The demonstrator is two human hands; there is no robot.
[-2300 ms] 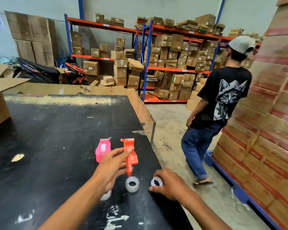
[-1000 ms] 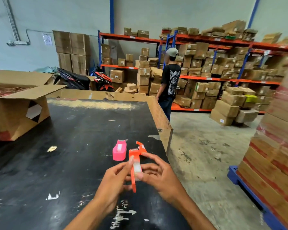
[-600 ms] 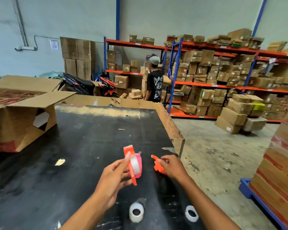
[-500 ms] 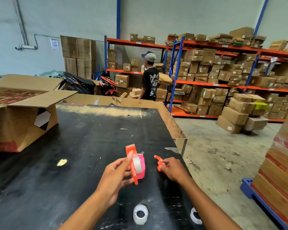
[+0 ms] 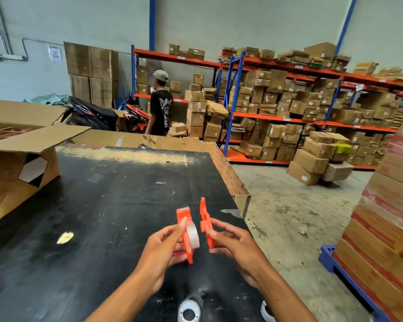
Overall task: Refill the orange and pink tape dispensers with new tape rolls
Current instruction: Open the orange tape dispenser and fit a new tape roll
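The orange tape dispenser is held in two halves above the black table (image 5: 116,205), near its right edge. The body half (image 5: 184,231), with a clear tape roll (image 5: 193,235) seated on it, is pinched by the left hand (image 5: 163,249). The cover half (image 5: 205,223) is gripped by the right hand (image 5: 233,245), just beside the body, a narrow gap between them. Two white tape rolls (image 5: 188,311) are seen on the table below the hands. A sliver of pink is glimpsed behind the left hand's fingers.
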